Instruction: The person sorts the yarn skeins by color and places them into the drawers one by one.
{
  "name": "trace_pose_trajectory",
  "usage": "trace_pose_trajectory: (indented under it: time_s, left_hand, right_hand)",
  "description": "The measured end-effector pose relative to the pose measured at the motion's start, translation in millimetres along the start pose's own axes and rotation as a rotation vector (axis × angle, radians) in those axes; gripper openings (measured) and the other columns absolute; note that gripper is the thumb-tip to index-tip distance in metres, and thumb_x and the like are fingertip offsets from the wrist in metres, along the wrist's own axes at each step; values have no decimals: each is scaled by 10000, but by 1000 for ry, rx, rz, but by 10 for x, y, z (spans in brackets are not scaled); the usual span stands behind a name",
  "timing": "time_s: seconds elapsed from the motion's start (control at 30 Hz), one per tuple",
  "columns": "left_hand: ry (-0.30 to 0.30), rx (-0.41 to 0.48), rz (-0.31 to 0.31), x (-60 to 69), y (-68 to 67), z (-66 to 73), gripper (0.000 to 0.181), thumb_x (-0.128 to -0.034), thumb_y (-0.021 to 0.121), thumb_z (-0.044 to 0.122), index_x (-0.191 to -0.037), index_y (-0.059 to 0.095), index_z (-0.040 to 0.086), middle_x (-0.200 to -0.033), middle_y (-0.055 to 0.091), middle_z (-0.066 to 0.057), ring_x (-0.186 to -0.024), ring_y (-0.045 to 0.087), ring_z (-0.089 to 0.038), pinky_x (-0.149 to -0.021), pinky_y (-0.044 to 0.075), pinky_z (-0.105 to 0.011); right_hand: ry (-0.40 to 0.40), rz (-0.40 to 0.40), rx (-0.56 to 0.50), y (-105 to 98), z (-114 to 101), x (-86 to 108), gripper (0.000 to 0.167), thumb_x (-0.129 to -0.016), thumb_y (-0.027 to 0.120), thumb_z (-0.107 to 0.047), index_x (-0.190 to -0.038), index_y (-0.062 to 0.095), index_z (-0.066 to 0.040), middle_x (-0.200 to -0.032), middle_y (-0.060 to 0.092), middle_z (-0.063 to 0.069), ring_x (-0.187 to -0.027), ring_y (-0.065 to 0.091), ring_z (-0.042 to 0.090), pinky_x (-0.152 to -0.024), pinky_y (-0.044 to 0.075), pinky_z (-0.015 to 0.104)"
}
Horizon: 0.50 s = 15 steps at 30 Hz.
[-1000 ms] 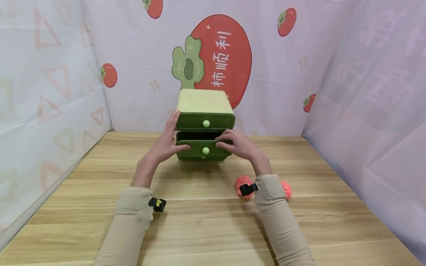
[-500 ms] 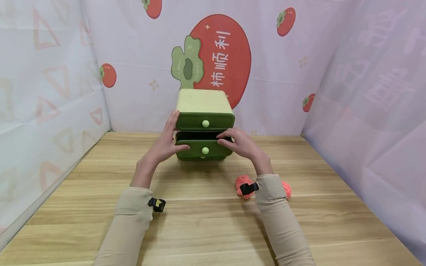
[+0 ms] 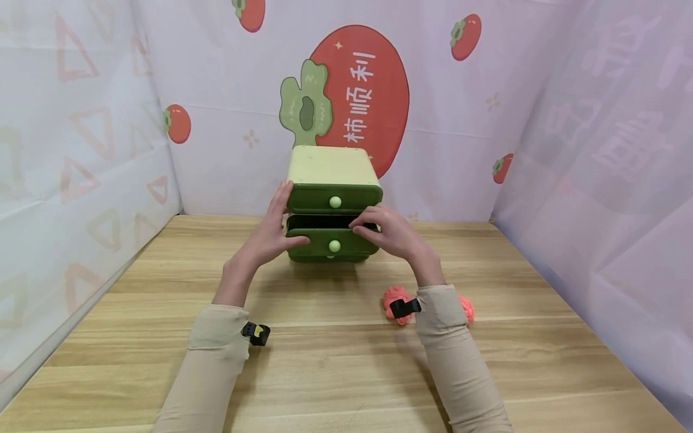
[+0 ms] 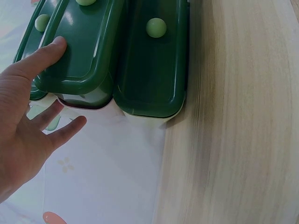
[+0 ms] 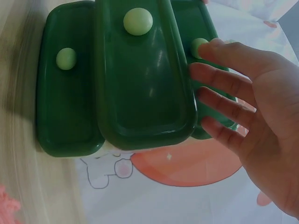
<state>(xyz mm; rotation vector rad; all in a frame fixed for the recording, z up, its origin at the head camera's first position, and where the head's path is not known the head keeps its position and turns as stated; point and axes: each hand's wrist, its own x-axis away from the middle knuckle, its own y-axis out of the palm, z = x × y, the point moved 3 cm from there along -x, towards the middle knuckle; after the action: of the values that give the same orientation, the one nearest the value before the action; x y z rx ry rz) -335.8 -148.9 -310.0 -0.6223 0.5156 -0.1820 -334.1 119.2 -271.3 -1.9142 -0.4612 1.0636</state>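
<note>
A small cabinet with a cream top point(image 3: 332, 165) and green drawers stands at the back of the table. Its middle drawer point(image 3: 319, 240) is pulled partly out, showing a dark gap above its rim; the inside is hidden. My left hand point(image 3: 267, 231) lies at the cabinet's left side. Its thumb point(image 4: 49, 53) touches the middle drawer's front, with the other fingers spread beside the cabinet. My right hand point(image 3: 392, 231) is at the drawer's right top corner, fingers loosely bent by the gap. In the right wrist view, nothing shows between right thumb and fingers point(image 5: 224, 100).
Two coral-pink yarn bundles, one point(image 3: 395, 300) near the right wrist and another point(image 3: 467, 310) partly behind the sleeve, lie on the wooden table point(image 3: 325, 373). Printed cloth walls point(image 3: 227, 168) enclose the back and sides.
My right thumb has moved up off the middle drawer's front to the rim, and the right fingers are slightly more bent. The left hand, cabinet and yarn stay put.
</note>
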Motion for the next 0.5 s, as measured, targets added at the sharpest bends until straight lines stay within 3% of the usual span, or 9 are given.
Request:
trace_pose_trajectory:
  time_s: [0.2, 0.5]
  left_hand:
    - [-1, -22, 5, 1, -3, 7, 1185, -835, 816, 217, -1560, -88, 468, -1656, -162, 127, -1414, 354, -318, -1094, 396, -594]
    - [-13, -32, 12, 2, -3, 6, 1181, -835, 817, 237, -1553, -87, 485, -1658, -155, 124, -1418, 351, -313, -1084, 415, -574]
  right_hand:
    - [-32, -8, -3, -17, -83, -26, 141, -925, 703, -124, -1043, 774, -92, -988, 719, 3, -892, 617, 139, -800, 514, 329]
    - [-36, -95, 27, 112, -170, -71, 114, -920, 716, -153, -1012, 782, -146, -890, 742, -49, -661, 583, 35, -648, 512, 241]
